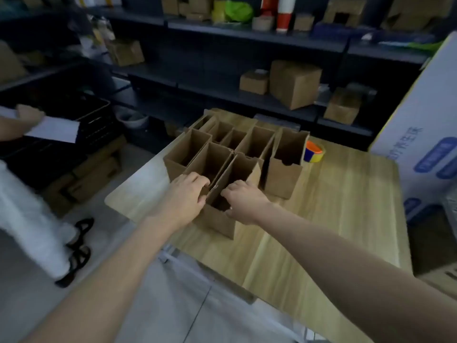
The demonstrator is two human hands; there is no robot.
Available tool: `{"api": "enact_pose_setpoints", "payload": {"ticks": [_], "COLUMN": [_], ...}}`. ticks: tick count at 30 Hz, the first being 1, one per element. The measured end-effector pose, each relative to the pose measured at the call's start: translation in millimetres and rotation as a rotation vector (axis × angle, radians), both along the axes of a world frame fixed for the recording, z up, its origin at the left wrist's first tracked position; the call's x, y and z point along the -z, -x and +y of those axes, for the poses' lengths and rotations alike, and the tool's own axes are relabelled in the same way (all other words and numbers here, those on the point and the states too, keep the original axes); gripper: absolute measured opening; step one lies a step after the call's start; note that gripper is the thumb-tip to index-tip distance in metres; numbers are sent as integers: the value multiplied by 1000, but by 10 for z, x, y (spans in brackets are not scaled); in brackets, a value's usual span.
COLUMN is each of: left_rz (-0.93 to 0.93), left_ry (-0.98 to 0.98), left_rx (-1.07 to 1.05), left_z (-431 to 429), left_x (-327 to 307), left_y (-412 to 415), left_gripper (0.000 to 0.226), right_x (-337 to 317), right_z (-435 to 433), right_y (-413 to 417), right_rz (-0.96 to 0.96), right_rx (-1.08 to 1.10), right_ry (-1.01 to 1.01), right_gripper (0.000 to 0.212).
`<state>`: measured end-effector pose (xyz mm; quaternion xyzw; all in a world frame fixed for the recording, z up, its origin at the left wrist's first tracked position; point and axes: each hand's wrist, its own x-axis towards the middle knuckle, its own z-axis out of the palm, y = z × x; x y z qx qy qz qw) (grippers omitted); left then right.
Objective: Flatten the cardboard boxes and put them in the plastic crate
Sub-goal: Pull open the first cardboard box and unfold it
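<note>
The cardboard box [218, 225] I hold is plain brown board, matt and a little rough, with a raw cut edge along its rim. The other boxes [282, 179] beside it are the same dull brown cardboard. The table [321, 219] is pale wood-grain, smooth with a soft sheen. The tape roll [313, 152] looks like glossy plastic. The crate [99, 134] is black plastic, latticed and matt. The shelving [259, 37] looks like dark, matt metal.
</note>
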<state>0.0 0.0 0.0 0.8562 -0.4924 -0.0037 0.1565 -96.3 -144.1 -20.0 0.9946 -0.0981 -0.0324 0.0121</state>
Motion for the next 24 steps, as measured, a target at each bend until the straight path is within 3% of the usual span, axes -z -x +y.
{"api": "enact_pose_setpoints", "payload": {"ticks": [10, 14, 19, 24], "left_rz": [14, 27, 35, 60], "left_ry": [-28, -46, -13, 139], "left_rx": [-64, -10, 92, 174], "left_z": [58, 23, -126, -370], "left_x": [193, 144, -4, -219], "left_y": [-70, -239, -433, -409], "left_gripper": [36, 37, 37, 43], "right_x": [310, 238, -109, -621], "right_z": [114, 110, 26, -186], "right_y": [-203, -293, -367, -142], "right_rz": [191, 186, -9, -174], "right_rx": [59, 121, 240, 403], "right_ry": [1, -46, -189, -339], "right_gripper": [19, 19, 13, 22]}}
